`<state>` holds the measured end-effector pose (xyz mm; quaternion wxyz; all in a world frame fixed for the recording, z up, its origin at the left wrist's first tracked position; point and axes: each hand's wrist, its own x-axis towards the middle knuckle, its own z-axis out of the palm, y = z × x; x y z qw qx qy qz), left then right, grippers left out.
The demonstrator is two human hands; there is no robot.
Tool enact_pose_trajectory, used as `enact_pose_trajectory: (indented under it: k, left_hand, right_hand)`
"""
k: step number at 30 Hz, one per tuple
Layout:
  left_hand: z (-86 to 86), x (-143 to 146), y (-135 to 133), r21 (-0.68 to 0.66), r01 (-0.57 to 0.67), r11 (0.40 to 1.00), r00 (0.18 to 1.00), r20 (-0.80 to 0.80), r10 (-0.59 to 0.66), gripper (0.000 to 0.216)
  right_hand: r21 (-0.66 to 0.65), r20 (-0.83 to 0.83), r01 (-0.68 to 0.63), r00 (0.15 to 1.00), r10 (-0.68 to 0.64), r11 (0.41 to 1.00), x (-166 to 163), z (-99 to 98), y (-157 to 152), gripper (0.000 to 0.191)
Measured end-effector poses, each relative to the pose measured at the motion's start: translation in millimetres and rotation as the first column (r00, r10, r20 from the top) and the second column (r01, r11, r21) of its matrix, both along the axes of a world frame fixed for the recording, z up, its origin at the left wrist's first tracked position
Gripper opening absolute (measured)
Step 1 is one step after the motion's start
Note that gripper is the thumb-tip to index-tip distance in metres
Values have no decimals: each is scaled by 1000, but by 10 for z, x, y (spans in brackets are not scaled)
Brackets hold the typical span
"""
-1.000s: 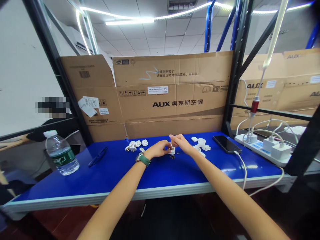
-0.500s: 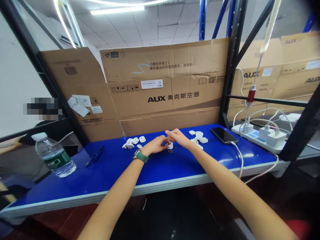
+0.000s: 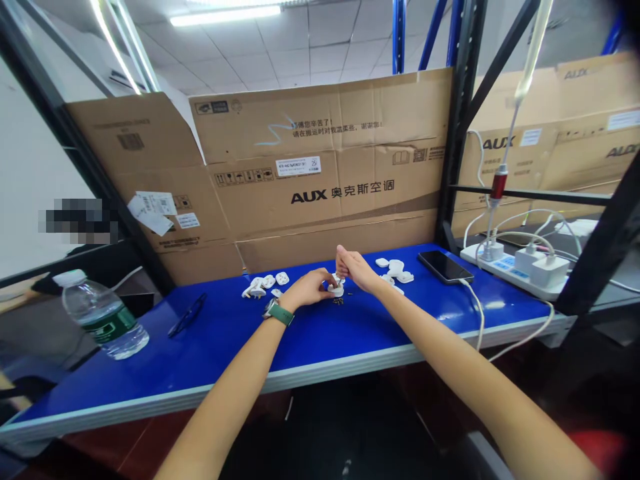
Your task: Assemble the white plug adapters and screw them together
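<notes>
Count on the blue table (image 3: 350,333): one water bottle (image 3: 103,317) at the left end, one dark pen (image 3: 187,315) to its right, one phone (image 3: 445,267) on a cable at the right, and one power strip (image 3: 515,272) beyond it with several plugs seated.

White plug parts lie in two loose groups. The left group (image 3: 264,285) has four pieces as far as can be made out. The right group (image 3: 396,271) has at least three. A few small dark screws (image 3: 340,302) lie between the hands; they are too small to count.

Two hands are in view, both the person's own. The left hand (image 3: 307,288), with a green-strapped watch (image 3: 279,312) on its wrist, has fingers closed around one white plug piece (image 3: 336,289). The piece sits low, at or just above the table surface, just behind the screws.

The right hand (image 3: 356,270) is directly over that piece with fingertips (image 3: 342,261) pinched together, touching or just beside its top. It cannot be told whether anything is between them.
</notes>
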<state>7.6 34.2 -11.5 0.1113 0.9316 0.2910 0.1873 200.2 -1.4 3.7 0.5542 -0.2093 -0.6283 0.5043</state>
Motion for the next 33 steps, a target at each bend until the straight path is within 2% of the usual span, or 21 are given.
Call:
enact_pose_trajectory:
  k: [13, 25, 33]
  left_hand:
    - [17, 28, -16, 7, 7, 1000, 1000, 12, -7, 23]
    - [59, 28, -76, 2, -31, 1000, 1000, -3, 31, 26]
    - [75, 43, -84, 28, 3, 1000, 1000, -26, -3, 26]
  right_hand:
    - [-34, -186, 37, 982, -42, 999, 54, 97, 13, 65]
    - [-11, -146, 36, 989, -37, 999, 41, 46, 31, 64]
    - [-21, -235, 24, 972, -28, 1000, 71, 86, 30, 64]
